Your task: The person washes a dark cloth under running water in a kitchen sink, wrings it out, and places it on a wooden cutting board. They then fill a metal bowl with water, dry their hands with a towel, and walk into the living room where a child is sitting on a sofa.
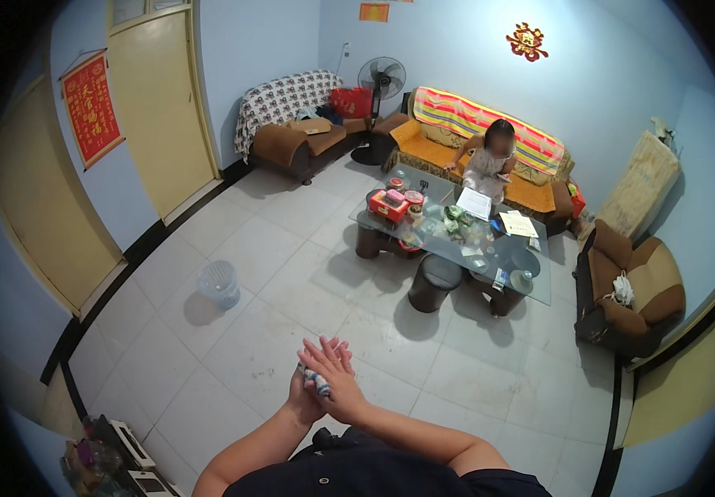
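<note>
In front of my body both hands are pressed together around a small white bundle with blue marks (pixel 317 382), perhaps cloth; its exact kind I cannot make out. My left hand (pixel 301 398) lies beneath and to the left, its palm against the bundle. Over the top comes my right hand (pixel 343 393), fingers stretched across those of the left. Only a strip of the bundle shows between the palms; the rest is covered by my fingers.
A clear plastic bin (pixel 220 284) stands on the tiled floor. Beyond, a glass coffee table (pixel 423 236) holds papers, jars and a red box, with a dark stool (pixel 435 283) before it. A person (pixel 485 170) sits on the sofa. An armchair (pixel 630 290) is at right.
</note>
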A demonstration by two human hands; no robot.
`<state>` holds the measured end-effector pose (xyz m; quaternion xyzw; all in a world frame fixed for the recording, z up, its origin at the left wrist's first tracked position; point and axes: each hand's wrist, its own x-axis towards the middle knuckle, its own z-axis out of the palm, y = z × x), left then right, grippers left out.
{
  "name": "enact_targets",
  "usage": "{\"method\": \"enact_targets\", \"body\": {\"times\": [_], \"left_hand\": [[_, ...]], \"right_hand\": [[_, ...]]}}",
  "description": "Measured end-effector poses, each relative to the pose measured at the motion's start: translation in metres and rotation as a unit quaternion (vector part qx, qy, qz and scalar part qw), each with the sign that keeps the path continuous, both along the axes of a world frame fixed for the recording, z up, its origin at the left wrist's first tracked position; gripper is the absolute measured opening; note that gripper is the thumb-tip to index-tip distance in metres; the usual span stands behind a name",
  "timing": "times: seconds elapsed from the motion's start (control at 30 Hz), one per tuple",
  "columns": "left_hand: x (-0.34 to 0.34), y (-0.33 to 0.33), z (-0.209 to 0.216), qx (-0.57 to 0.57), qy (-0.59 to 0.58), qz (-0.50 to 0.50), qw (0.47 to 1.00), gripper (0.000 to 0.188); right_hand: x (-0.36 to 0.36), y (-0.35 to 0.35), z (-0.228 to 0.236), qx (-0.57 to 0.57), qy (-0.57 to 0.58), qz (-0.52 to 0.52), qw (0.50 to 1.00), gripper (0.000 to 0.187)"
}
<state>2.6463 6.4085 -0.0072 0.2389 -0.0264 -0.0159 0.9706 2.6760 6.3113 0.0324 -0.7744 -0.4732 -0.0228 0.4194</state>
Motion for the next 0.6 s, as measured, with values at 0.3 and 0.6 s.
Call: {"method": "enact_targets", "body": {"times": [0.3, 0.6], "left_hand": [[-0.025, 0.005, 0.029, 0.069, 0.157, -0.085, 0.981, 0.043], [-0.032, 0.017, 0.025, 0.236, 0.155, -0.085, 0.956, 0.046]], "right_hand": [[0.022, -0.001, -0.028, 0.069, 0.123, -0.08, 0.987, 0.039], [0.008, -0.003, -0.008, 0.22, 0.503, -0.029, 0.835, 0.049]]}}
